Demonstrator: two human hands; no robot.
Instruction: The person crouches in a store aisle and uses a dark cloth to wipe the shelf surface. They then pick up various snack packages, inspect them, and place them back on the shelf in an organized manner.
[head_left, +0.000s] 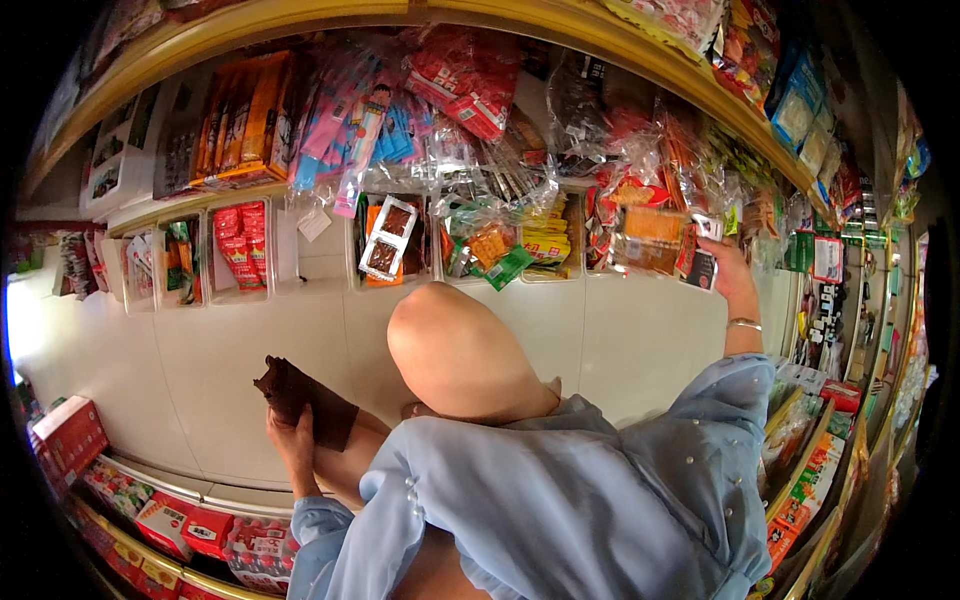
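Note:
My left hand (287, 442) is closed around a dark brown folded cloth (315, 401), held low beside my leg. My right hand (729, 271) reaches out to the right and grips a small black and red printed packet (697, 259). Against that packet lies a clear-wrapped pack of brown snack pieces (651, 232); I cannot tell whether my hand holds it too. Just left of it stands a clear plastic bin (551, 276) with yellow snack packets (546, 236). Part of my right palm is hidden behind the packet.
A row of clear bins with red packets (241, 244) and a silver two-window packet (388, 238) runs along the shelf's foot. Plastic-bagged snacks (480, 90) hang over them, under a yellow shelf edge (420, 16). Red cartons (206, 531) and bottles (259, 551) stand behind on the left.

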